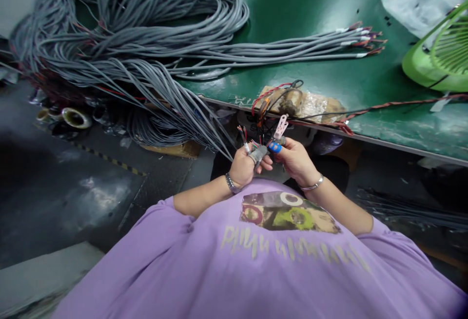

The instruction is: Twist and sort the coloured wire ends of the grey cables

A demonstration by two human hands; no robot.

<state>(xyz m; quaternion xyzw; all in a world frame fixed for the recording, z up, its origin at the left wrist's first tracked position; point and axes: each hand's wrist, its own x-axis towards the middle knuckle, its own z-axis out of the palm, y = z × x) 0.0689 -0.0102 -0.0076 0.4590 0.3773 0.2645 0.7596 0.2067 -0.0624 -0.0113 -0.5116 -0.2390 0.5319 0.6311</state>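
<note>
Left hand [242,167]: fingers closed on cable end [247,148], wires [243,135] pointing forward; right hand [297,160], nearer pink tool [281,128], pinches it.

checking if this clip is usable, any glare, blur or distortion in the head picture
Head view: pale glare on the glossy floor at left, softer sheen on the green table; head view: the purple shirt looks stretched towards the lower corners, probably from a wide lens; head view: wire ends at the left hand too soft to count.
</note>
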